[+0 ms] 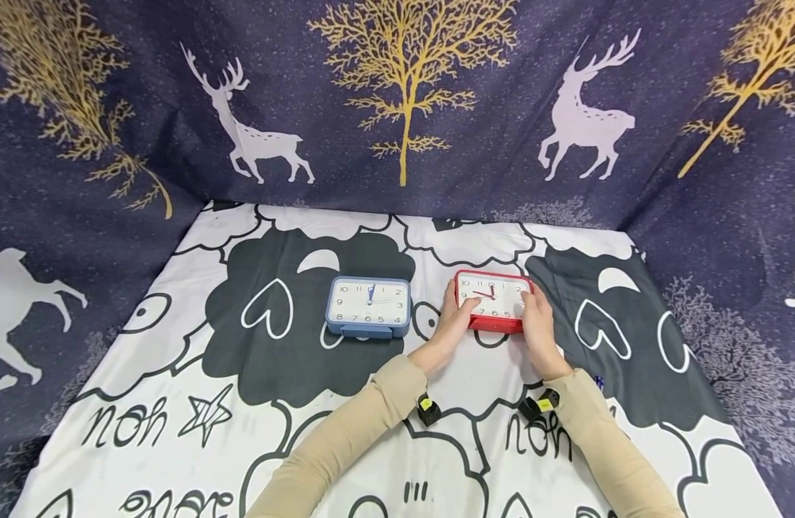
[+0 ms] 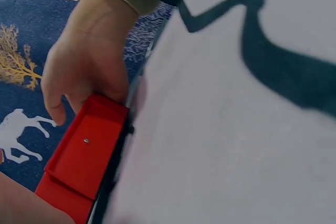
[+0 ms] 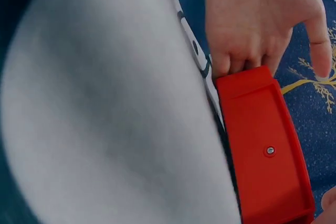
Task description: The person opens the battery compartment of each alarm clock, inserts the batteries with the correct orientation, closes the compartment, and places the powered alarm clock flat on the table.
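Observation:
A red desk clock [image 1: 498,325] with a white face sits at the right of the middle in the head view, its dial tilted up toward me. My left hand [image 1: 447,331] grips its left side, thumb lying over the lower left of the face. On the opposite side, my right hand [image 1: 538,329] holds the right edge with the thumb near the front. Both wrist views show the clock's red underside with a screw, and fingers tucked behind its ends. To the left stands a blue desk clock [image 1: 368,309], apart from both hands.
A white cloth [image 1: 449,460] with black cartoon prints covers the table. Dark blue fabric [image 1: 481,144] with deer and gold trees hangs behind and at the sides. A small blue item [image 1: 598,382] lies beside the right sleeve.

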### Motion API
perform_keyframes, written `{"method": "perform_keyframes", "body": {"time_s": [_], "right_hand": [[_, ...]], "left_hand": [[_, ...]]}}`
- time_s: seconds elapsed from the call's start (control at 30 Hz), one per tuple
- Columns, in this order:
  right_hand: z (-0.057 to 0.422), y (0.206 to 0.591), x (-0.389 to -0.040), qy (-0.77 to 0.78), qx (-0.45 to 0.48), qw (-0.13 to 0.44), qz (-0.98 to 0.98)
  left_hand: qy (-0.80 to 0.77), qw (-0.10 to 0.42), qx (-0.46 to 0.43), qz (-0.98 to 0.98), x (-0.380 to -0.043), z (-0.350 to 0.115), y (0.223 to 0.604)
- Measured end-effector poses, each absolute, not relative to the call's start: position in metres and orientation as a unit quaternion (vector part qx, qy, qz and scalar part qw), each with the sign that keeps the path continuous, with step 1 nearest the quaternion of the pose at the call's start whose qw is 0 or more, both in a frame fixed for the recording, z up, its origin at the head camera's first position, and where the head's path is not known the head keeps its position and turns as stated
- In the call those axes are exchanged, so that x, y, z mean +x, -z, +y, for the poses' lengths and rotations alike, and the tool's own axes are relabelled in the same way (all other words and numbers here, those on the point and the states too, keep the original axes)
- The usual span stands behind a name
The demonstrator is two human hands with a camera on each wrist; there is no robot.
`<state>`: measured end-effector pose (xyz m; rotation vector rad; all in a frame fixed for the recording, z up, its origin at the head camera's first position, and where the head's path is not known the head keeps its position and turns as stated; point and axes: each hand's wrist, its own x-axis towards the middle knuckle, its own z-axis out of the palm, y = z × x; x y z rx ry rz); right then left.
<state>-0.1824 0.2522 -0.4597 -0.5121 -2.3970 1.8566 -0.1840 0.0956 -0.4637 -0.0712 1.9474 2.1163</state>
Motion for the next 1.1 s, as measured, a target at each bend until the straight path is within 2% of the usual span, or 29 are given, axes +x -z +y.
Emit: {"method": "perform_keyframes", "body": {"time_s": [0.73,1.1], "right_hand": [[0.238,0.445,-0.179,-0.577,-0.180,0.050,-0.795],[0.235,0.442,-0.176,-0.584,-0.180,0.036,-0.791]], "left_hand": [[-0.730,0.138,-0.051,0.667,-0.178,0.080,0.452],[-0.739,0.137,-0.058,0.657,-0.176,0.076,0.450]]}}
